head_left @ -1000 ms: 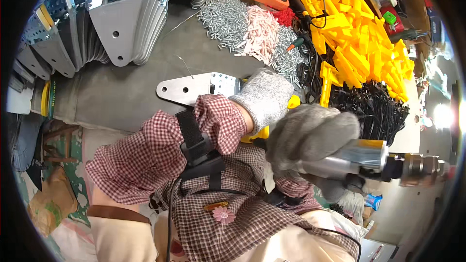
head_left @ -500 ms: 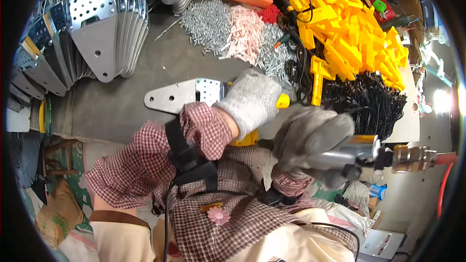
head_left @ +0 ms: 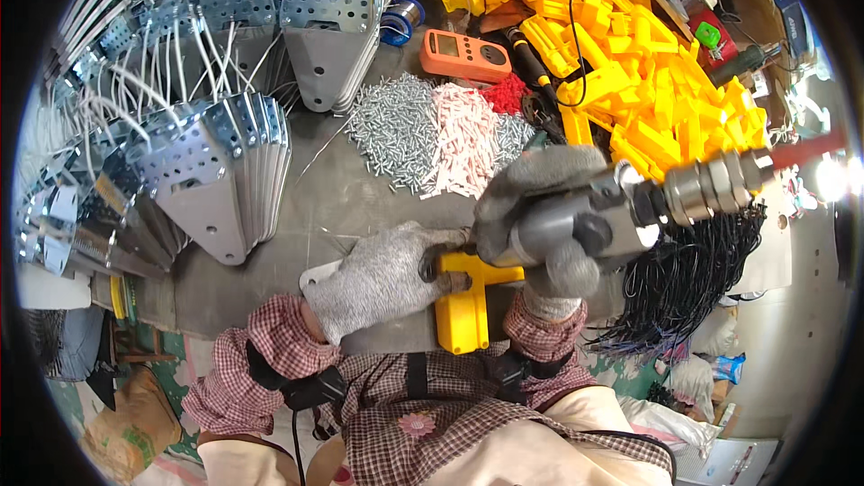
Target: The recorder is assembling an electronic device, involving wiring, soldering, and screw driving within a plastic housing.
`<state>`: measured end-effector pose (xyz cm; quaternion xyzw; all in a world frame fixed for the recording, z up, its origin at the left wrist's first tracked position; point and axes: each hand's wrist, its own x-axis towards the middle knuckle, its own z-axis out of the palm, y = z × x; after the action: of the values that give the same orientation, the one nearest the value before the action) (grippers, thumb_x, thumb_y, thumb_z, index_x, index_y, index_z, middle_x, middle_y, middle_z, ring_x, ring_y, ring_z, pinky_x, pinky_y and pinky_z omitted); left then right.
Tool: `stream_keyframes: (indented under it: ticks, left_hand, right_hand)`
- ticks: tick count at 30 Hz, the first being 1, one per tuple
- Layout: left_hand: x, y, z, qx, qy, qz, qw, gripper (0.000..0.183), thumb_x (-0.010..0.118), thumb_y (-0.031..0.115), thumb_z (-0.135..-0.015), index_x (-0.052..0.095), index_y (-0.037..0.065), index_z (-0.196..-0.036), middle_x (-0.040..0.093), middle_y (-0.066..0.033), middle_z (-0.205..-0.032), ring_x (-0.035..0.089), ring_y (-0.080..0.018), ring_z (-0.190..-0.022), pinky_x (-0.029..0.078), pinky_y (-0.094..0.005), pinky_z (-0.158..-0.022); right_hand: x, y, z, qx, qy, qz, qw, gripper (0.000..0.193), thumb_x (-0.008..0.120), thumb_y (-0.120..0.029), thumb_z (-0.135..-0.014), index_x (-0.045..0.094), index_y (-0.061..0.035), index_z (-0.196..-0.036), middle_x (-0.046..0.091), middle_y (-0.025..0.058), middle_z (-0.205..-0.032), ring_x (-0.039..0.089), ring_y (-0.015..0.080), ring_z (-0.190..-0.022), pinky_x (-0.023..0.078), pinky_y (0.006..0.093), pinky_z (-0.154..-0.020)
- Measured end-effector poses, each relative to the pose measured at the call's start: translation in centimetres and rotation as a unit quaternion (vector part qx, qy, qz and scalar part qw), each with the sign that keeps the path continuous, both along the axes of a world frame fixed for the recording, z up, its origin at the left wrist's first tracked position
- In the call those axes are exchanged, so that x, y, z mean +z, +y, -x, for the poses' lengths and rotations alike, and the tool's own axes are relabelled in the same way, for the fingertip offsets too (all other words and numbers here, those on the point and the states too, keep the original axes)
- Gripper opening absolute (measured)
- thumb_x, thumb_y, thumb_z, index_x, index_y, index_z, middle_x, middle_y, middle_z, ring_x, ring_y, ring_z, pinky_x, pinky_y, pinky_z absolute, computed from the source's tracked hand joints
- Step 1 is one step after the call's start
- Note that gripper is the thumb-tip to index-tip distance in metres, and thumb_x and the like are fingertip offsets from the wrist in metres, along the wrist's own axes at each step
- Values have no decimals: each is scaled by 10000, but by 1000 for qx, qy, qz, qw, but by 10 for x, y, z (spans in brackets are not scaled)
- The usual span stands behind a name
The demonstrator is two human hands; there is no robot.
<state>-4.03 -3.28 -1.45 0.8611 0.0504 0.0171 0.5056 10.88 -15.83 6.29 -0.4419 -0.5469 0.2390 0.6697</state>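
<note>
Head view: my left hand [head_left: 382,274], grey-gloved, lies over the near part of the tabletop [head_left: 333,189]; thumb and forefinger stand apart, tips at the upper end of the yellow piece [head_left: 463,315]. Whether they pinch it, I cannot tell. The piece sits at the tabletop's near edge, between my hands. A pale metal plate [head_left: 319,272] shows only in part beside my left hand. My right hand [head_left: 522,193], also gloved, has its fingers wrapped round a grey power tool [head_left: 549,238], nose toward the yellow piece, red hose [head_left: 814,148] at its rear. Noted elsewhere: metal brackets [head_left: 211,220] along the left edge; screws [head_left: 391,130] and pink plugs [head_left: 463,139] side by side mid-table; orange meter [head_left: 465,56] just beyond; yellow parts [head_left: 670,126] heaped toward the far right corner; black cables [head_left: 693,279] by the right edge.
</note>
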Motion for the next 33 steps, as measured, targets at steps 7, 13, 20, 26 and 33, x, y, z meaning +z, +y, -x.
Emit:
stream_keyframes:
  ticks: [7,13,20,26,33]
  left_hand:
    - [15,-7,4,17,46,-10,999,550,729,429,-882,631,127,-1332,651,-173,-1098,651,-342,-1056,542,-438,-913]
    - [11,-17,8,64,-89,-12,994,484,778,220,-876,619,-20,-1264,654,-191,-1129,639,-342,-1007,516,-406,-919]
    - [24,-42,25,81,-61,-85,991,525,792,278,-846,626,2,-1262,648,-186,-1075,639,-346,-1015,516,-417,-895]
    - [49,-75,-3,-10,-21,-280,960,434,660,301,-940,613,57,-1296,658,-146,-1173,593,-333,-1157,459,-465,-1000]
    - [58,-72,-79,-135,91,-261,952,552,734,418,-863,603,68,-1270,709,-139,-947,689,-351,-869,556,-464,-784]
  right_hand:
    - [-4,-26,-2,-83,-83,79,990,657,644,-276,-918,388,0,-1456,676,210,-1050,688,202,-778,541,275,-576]
    - [8,-79,-17,-244,295,64,922,591,611,-468,-987,438,-110,-1424,623,113,-1037,594,128,-700,507,253,-523]
    - [-24,-181,-95,-614,-325,338,636,402,703,-159,-899,582,-14,-1253,615,175,-1131,640,325,-976,527,419,-898]
    - [-27,-41,-137,-462,-579,366,563,226,762,-199,-786,708,-57,-954,622,168,-1029,609,361,-1042,509,467,-877]
    - [4,-80,-130,-502,-352,201,764,138,702,-123,-848,662,-41,-952,660,129,-808,663,247,-740,544,396,-719]
